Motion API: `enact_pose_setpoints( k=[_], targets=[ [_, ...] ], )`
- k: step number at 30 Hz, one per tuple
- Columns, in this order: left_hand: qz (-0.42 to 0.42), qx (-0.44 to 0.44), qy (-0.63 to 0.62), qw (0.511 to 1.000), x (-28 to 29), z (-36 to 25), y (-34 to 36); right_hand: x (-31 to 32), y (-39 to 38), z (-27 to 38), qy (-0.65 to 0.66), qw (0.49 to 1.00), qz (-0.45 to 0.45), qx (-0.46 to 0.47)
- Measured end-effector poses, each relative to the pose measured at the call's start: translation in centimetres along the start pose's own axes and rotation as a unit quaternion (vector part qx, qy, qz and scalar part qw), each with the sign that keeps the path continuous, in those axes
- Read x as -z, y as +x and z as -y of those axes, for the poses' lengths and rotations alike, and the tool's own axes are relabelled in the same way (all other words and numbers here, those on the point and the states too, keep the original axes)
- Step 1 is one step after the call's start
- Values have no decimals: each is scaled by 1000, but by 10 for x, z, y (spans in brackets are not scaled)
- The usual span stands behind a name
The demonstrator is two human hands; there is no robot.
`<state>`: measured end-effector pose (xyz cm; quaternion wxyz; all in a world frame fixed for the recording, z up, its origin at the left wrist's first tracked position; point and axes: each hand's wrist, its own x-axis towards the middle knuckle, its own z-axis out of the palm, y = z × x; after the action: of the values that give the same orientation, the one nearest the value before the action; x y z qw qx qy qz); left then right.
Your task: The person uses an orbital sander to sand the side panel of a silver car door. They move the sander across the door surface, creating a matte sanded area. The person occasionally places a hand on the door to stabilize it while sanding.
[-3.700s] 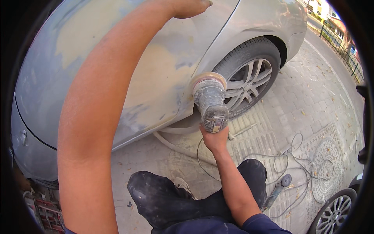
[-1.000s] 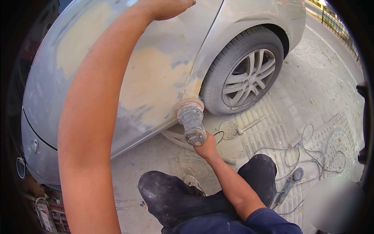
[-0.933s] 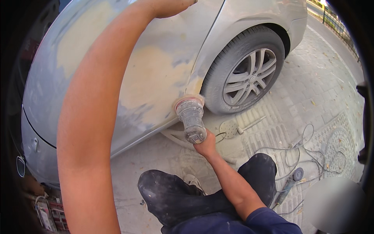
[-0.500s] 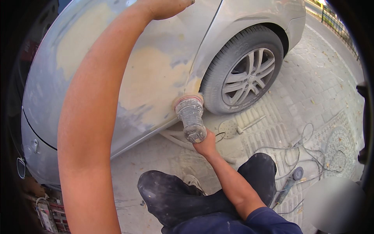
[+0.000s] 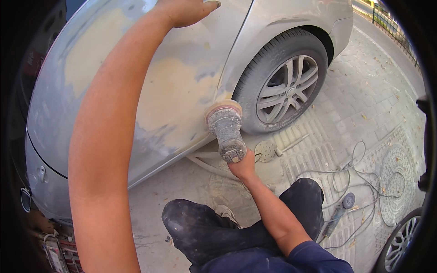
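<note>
The right hand [image 5: 243,166] is wrapped tight around a dusty sander [image 5: 226,127] pressed on the car door [image 5: 150,95] low by the wheel [image 5: 287,88], the left hand [image 5: 186,10] lies flat and open up high (yellow filler patches look partly smoothed, more left).
</note>
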<state>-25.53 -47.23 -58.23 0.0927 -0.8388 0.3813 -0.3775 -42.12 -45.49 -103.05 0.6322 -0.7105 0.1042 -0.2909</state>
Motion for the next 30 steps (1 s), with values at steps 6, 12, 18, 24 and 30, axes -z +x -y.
enact_pose_setpoints(
  k=[6,12,18,24,30],
  targets=[
    [-6,1,7,1000,-2,1,1,15,15,4,10,1000,3,-29],
    [-8,5,14,1000,-5,-1,3,12,4,-4,-49,997,38,-50],
    [-1,19,7,1000,1,-5,-1,18,19,0,9,1000,-8,-7],
    [-13,5,5,1000,0,-11,0,14,6,-19,-33,991,69,-111],
    [-12,0,4,1000,0,-7,0,-1,-8,-37,62,990,49,-113]
  ],
)
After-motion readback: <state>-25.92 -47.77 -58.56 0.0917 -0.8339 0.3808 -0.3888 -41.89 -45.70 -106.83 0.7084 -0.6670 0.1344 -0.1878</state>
